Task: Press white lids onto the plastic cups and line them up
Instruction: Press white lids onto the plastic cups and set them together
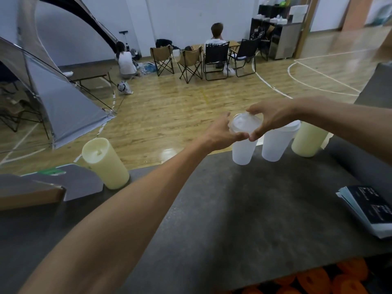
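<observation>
Both hands at far tabletop (233, 209) edge: left hand (220, 134) and right hand (269, 119) pinching white lid (246, 125) rim, seating it on cup (242, 152). Neighbour cup (275, 145) to right already lidded, standing just beside. Whether more cups remain: cannot tell.

You see a softly lit indoor scene under even overhead light, with pale glare patches on the wooden floor (169, 151), faint shadows on the grey tabletop (244, 209), slight overall blur, and wide-angle bending at the edges.
</observation>
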Available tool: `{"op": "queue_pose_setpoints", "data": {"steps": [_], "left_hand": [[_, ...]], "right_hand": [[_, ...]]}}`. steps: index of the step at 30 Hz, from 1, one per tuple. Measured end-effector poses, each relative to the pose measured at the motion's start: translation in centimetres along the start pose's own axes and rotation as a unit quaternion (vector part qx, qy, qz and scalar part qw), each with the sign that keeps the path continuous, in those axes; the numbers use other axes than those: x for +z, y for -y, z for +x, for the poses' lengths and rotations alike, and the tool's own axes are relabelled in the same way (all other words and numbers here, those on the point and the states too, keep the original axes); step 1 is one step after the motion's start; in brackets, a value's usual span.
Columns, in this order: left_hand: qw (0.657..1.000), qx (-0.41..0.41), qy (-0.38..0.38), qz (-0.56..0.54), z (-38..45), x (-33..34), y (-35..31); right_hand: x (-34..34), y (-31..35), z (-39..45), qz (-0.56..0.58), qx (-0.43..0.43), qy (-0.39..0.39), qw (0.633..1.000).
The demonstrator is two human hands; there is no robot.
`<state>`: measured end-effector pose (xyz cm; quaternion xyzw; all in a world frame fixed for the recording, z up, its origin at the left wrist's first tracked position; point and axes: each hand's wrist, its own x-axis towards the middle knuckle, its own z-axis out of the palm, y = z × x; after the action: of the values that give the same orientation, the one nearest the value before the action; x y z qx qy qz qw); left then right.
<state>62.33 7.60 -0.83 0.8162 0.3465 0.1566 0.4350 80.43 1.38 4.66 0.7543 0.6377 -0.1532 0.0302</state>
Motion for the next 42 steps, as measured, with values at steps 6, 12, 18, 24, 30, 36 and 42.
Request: {"op": "queue_pose_setpoints", "data": {"steps": [6,12,18,24,30,36,42], "left_hand": [[0.996,0.032,-0.046,0.067,-3.6,-3.1,-0.3],[0.980,0.034,-0.077,0.180,-11.5,-10.5,2.2],[0.934,-0.050,-0.122,0.331,-22.4,-19.9,8.0],[0.892,-0.171,-0.166,0.383,-34.4,-28.8,14.4],[0.853,-0.254,-0.219,0.399,-43.0,-35.8,19.5],[0.820,-0.312,-0.229,0.421,-46.1,-39.1,23.1],[0.821,-0.301,-0.228,0.428,-45.4,-39.0,25.0]], "right_hand": [[-1.5,3.0,-0.9,0.022,-0.019,-0.029,0.999],[-2.3,13.6,-1.1,0.025,-0.116,-0.041,0.992],[0.0,28.9,0.7,0.017,-0.232,-0.036,0.972],[3.2,44.8,1.1,-0.014,-0.348,-0.019,0.937],[6.3,57.6,1.7,-0.043,-0.395,-0.016,0.917],[9.1,65.5,4.3,-0.048,-0.376,-0.006,0.925],[11.0,68.5,6.7,-0.038,-0.364,0.025,0.930]]}}
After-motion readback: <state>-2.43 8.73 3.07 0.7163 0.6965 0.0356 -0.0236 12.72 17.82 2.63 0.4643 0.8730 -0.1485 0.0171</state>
